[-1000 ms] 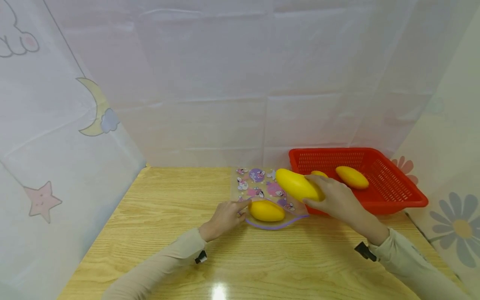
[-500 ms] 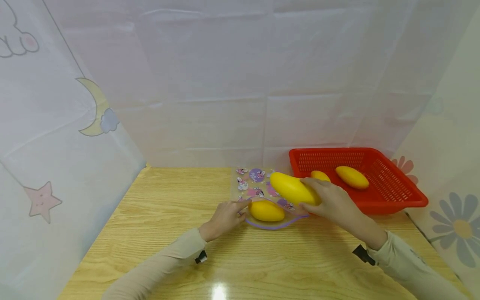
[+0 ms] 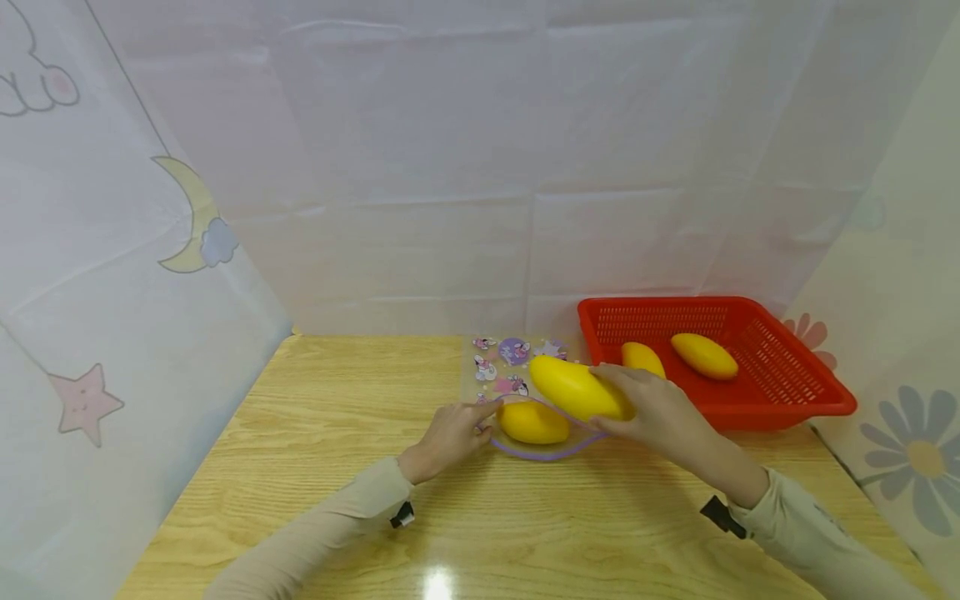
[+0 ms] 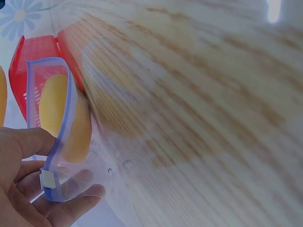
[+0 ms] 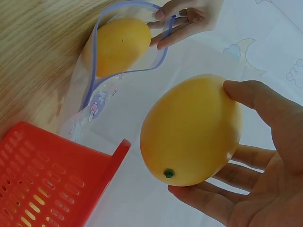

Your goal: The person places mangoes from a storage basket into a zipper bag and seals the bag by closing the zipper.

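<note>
Pale wood-grain table. Left hand pinches clear purple-rimmed plastic bag; right hand grips smooth yellow oval fruit. Risk: sagging bag could snag it.

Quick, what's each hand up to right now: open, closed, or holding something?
Left hand: holding the purple-rimmed bag by the edge of its mouth.
Right hand: holding a yellow fruit between thumb and fingers.
</note>
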`<state>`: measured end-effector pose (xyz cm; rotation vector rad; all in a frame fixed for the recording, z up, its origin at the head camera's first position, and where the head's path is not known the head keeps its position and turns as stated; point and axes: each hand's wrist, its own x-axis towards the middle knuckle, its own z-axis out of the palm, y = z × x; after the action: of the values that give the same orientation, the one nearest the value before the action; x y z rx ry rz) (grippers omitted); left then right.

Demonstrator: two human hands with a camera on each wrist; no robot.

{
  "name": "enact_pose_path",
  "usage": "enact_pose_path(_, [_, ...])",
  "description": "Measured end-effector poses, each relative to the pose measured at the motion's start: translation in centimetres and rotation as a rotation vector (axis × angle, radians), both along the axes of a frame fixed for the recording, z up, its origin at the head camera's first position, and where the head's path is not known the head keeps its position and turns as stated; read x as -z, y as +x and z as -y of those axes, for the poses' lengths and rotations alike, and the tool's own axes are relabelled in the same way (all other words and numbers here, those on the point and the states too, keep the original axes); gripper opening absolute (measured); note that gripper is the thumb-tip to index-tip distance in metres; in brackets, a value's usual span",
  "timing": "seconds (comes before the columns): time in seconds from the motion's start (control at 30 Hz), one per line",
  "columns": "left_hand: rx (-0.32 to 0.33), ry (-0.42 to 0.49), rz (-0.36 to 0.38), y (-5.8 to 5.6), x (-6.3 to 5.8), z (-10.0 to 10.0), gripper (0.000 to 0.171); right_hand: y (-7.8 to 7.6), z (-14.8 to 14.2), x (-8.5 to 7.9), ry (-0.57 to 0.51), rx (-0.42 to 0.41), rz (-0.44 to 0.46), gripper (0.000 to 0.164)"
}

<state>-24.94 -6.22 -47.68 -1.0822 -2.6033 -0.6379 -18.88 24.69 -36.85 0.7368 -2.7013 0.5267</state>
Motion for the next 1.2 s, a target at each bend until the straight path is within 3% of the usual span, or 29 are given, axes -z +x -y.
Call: enact_pose_path(1.2, [0.004, 0.021, -0.027, 0.2, -0.4, -0.1, 0.047, 1.9, 2.6, 2.3, 0.067, -0.083, 0.051, 0.065])
